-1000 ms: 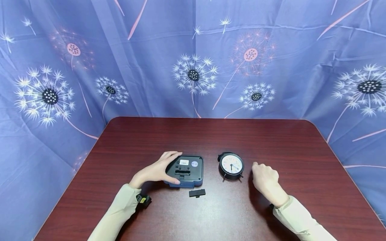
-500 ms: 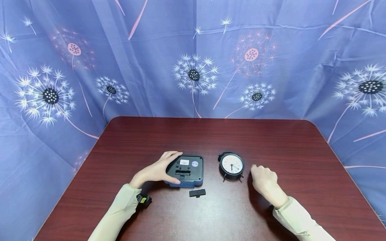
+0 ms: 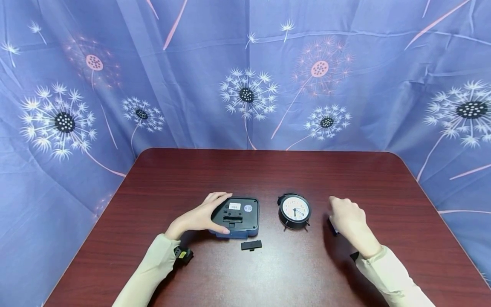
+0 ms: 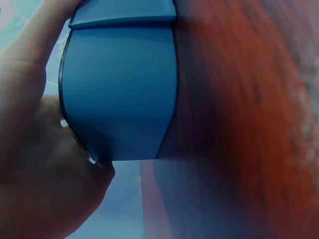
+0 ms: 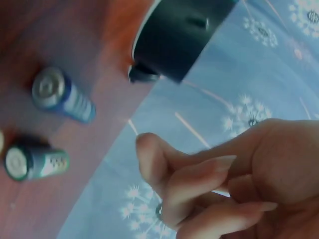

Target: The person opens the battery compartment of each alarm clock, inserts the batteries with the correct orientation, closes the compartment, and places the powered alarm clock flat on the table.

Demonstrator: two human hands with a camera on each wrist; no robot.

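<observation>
My left hand grips the left side of a dark-blue alarm clock lying face down, thumb at the near edge and fingers at the far one. The clock's back shows an uncovered battery slot; its blue side fills much of the left wrist view. Just below it lies a black battery cover. My right hand is above the table, right of a round black alarm clock. Its fingers curl toward the palm with nothing visible in them. A blue battery and a green battery lie nearby.
The dark red wooden table has rounded far corners. A blue curtain with dandelion prints hangs behind it and along its sides. At the right wrist view's left edge, a sliver of another pale round end shows.
My right hand first edged slightly left, then moved right and away from the round clock, uncovering a dark battery beneath it. The left hand and both clocks stayed in place.
</observation>
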